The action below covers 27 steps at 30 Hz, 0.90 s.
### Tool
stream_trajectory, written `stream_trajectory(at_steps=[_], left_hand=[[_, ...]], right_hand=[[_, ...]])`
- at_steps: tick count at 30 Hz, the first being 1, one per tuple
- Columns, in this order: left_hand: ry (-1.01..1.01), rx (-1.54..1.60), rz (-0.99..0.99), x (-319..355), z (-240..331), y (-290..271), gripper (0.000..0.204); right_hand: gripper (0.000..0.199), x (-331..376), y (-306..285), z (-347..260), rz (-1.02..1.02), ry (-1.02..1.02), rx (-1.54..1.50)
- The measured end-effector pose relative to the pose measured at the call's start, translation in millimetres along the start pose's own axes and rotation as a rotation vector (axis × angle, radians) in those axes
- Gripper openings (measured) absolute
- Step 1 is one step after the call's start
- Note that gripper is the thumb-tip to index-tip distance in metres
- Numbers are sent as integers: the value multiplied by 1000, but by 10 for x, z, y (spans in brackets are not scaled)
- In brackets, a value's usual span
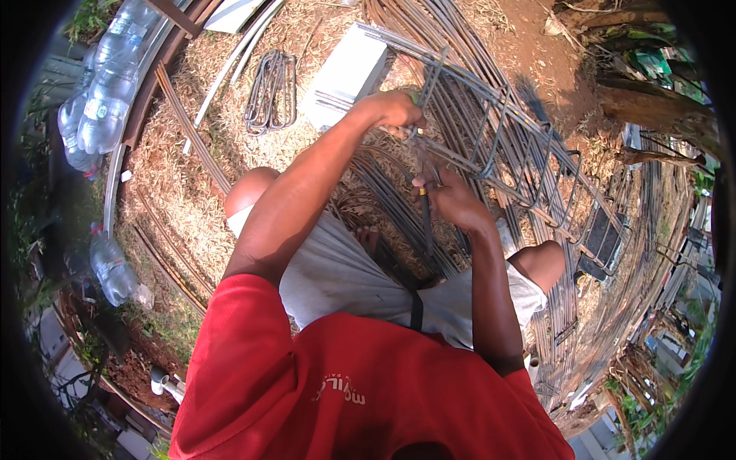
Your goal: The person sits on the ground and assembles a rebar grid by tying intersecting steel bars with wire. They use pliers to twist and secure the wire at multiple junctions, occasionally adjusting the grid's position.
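Observation:
A long cage of steel bars and square stirrups (497, 132) slants across the ground in front of me. My left hand (392, 111) is closed at a near corner of it, around a bar end; a bit of green shows by the fingers. Just below, my right hand (454, 201) grips a pair of pincers (425, 201), dark with yellow bands on the handles. The jaws point up toward the bar beside my left hand. Whether they pinch a tie wire is too small to tell.
Loose rebar (406, 211) lies under the cage and between my legs. A white block (349, 73) supports bar ends. Bent stirrups (270, 92) lie on the dry grass to its left. Large plastic bottles (107, 100) line the left edge; logs (652, 107) lie at the far right.

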<state>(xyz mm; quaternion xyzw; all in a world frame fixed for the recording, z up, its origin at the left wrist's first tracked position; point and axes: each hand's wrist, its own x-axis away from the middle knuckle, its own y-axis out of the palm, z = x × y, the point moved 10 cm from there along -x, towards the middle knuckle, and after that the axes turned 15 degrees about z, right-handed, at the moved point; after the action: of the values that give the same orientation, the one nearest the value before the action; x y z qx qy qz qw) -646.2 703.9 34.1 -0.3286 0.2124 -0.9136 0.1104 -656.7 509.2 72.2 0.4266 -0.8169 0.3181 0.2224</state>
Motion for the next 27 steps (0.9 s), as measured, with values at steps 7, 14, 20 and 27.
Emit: stream_trajectory(at_steps=[7,14,20,27], left_hand=[[-38,34,29,-11,-31,7,41],[91,-73,162,153,141,-136,43],[39,-189,111,260,167,-117,48],[95,-193,57,201,180,-86,49]], right_hand=[[17,52,14,-58,117,97,-33],[15,212,963,-65,-378,401,-1494],[20,281,457,227,-5,197,-800],[43,320,131,177,-8,193,-239]])
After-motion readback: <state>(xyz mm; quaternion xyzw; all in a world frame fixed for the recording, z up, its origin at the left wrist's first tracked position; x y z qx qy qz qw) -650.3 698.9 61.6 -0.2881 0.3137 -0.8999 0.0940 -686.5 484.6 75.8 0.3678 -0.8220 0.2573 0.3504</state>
